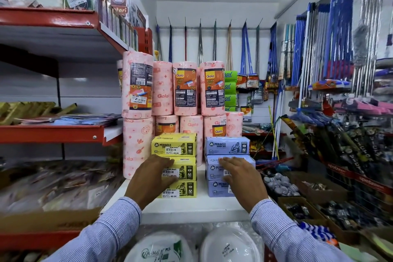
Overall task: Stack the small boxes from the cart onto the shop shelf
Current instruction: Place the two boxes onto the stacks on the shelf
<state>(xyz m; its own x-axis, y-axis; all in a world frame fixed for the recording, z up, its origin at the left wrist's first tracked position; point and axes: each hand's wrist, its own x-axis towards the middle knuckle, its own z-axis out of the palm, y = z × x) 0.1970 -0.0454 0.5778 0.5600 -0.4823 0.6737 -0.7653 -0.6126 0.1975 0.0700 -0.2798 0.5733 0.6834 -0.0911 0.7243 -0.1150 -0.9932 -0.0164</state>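
Two stacks of small boxes stand on the white shelf [191, 208] in front of me. The yellow stack [182, 144] on the left is three boxes high, and so is the lilac-blue stack [226, 144] on the right. My left hand [152, 176] lies flat against the front of the middle yellow box, fingers spread. My right hand [241, 176] lies the same way against the middle and lower blue boxes. Neither hand grips a box. A gap separates the two stacks. No cart is in view.
Pink kitchen-towel rolls [187, 89] are piled right behind the boxes. Red shelves [51, 132] with packets run along the left. Mops and brooms [308, 49] hang at the back and right. White plates in plastic [229, 244] sit below the shelf; cardboard bins [314, 189] stand at right.
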